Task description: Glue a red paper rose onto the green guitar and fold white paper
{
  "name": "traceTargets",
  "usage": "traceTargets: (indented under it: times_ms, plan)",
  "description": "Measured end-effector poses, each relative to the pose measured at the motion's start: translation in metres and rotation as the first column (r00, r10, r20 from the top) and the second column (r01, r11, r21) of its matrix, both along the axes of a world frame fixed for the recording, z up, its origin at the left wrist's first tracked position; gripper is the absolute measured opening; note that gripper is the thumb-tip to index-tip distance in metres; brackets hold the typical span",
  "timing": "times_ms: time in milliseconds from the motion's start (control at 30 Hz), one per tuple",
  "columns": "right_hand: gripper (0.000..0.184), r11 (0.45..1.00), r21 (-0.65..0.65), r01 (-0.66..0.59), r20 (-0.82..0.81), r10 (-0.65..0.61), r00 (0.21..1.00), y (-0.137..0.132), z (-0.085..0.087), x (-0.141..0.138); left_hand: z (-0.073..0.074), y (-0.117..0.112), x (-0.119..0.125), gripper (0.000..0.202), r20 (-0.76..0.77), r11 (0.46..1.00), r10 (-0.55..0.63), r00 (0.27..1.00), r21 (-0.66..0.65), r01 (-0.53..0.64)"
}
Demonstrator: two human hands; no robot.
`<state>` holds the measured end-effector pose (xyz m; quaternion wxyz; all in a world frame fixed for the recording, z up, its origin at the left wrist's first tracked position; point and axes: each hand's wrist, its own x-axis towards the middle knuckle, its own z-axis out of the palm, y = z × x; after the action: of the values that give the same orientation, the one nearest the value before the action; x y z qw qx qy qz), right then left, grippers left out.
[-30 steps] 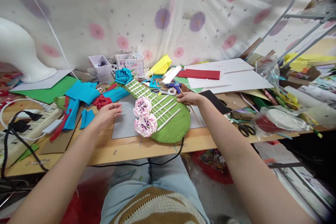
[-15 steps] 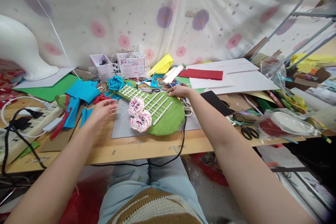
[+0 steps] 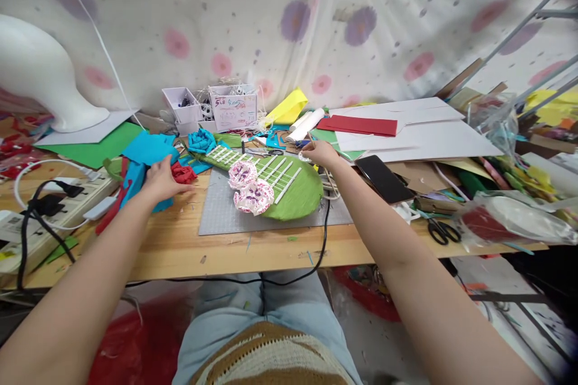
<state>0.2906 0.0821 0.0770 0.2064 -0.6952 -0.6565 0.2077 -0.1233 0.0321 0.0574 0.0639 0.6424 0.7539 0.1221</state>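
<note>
A green leaf-shaped piece (image 3: 295, 201) with rows of white strips lies on a grey cutting mat (image 3: 217, 216). Two white and purple paper flowers (image 3: 253, 197) sit along its front edge. My right hand (image 3: 321, 153) is at the leaf piece's far right edge, fingers pinched together around something thin that I cannot make out. To the left, my left hand (image 3: 158, 183) reaches over blue crepe paper (image 3: 149, 147) with its fingers apart. Just beyond it lies a crumpled red paper piece (image 3: 183, 173). A blue paper flower (image 3: 201, 141) rests near the leaf piece's narrow end.
A power strip (image 3: 85, 201) with cables lies at the left, by a white mannequin head (image 3: 40, 72). White boxes (image 3: 232, 107) stand at the back. At right are a black phone (image 3: 383, 179), black-handled scissors (image 3: 443, 231), white boards (image 3: 460, 139) and a red folded strip (image 3: 359, 126).
My left hand has moved left, from beside the mat onto the blue crepe paper. My right hand stays by the leaf piece's far edge. The view has shifted slightly.
</note>
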Motion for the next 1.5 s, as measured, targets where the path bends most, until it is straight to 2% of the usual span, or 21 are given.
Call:
traceTargets:
  times_ms: [100,200,300,400,533,633,700,833,967,1067,1133,1233,1333,1400,1500]
  plan:
    - [0.020,0.999,0.009,0.035,-0.043,-0.034,0.998,-0.015,-0.004,0.011,-0.008,0.002,-0.001,0.116,-0.010,1.000,-0.011,1.000,-0.006,0.010]
    - [0.022,0.998,0.009,0.059,-0.158,-0.057,0.986,-0.030,-0.011,0.019,-0.012,0.001,0.001,0.109,0.033,1.000,0.012,0.999,0.017,-0.013]
    - [0.027,0.996,0.026,0.086,-0.289,-0.075,0.955,-0.044,-0.013,0.028,-0.009,-0.004,0.005,0.100,0.042,0.997,0.018,0.999,0.073,-0.021]
    - [0.027,0.992,0.036,0.122,-0.253,-0.109,0.961,-0.054,-0.010,0.037,-0.002,-0.013,0.009,0.096,0.059,0.979,0.035,0.998,0.200,-0.046]
    - [0.029,0.985,-0.171,0.021,-0.115,-0.041,0.992,-0.063,-0.007,0.039,0.007,-0.020,0.018,0.092,0.161,0.925,0.046,0.986,0.366,-0.103]
    - [0.024,0.975,-0.215,-0.046,-0.216,-0.002,0.976,-0.066,-0.012,0.030,0.009,-0.019,0.026,0.096,0.265,0.904,0.029,0.964,0.404,-0.138]
    - [0.023,0.978,-0.207,-0.022,-0.372,-0.057,0.926,-0.068,-0.018,0.024,0.009,-0.016,0.031,0.095,0.328,0.900,0.049,0.943,0.395,-0.184]
    - [0.022,0.932,-0.357,-0.062,-0.665,-0.207,0.718,-0.071,-0.031,0.021,0.007,-0.013,0.038,0.095,0.406,0.902,0.083,0.910,0.357,-0.242]
    - [0.033,0.920,-0.372,-0.120,-0.793,-0.248,0.557,-0.071,-0.040,0.020,0.003,-0.013,0.036,0.098,0.413,0.866,0.017,0.911,0.450,-0.220]
    - [0.033,0.929,-0.346,-0.132,-0.841,-0.245,0.483,-0.069,-0.039,0.012,0.005,-0.012,0.034,0.096,0.402,0.814,-0.059,0.914,0.550,-0.189]
    - [0.032,0.937,-0.327,-0.125,-0.855,-0.236,0.463,-0.068,-0.037,0.004,0.010,-0.012,0.036,0.096,0.397,0.785,-0.105,0.912,0.596,-0.169]
    - [0.026,0.941,-0.312,-0.134,-0.849,-0.213,0.484,-0.066,-0.034,-0.013,0.022,-0.014,0.042,0.094,0.381,0.757,-0.131,0.915,0.634,-0.155]
    - [0.022,0.933,-0.322,-0.159,-0.813,-0.187,0.552,-0.064,-0.034,-0.028,0.035,-0.019,0.056,0.093,0.290,0.729,-0.162,0.943,0.679,-0.084]
    - [0.022,0.931,-0.325,-0.169,-0.749,-0.144,0.647,-0.063,-0.036,-0.032,0.042,-0.022,0.068,0.093,0.196,0.724,-0.194,0.961,0.690,0.006]
    - [0.021,0.951,-0.275,-0.144,-0.555,-0.034,0.831,-0.060,-0.035,-0.028,0.049,-0.024,0.090,0.092,0.099,0.768,-0.282,0.954,0.620,0.162]
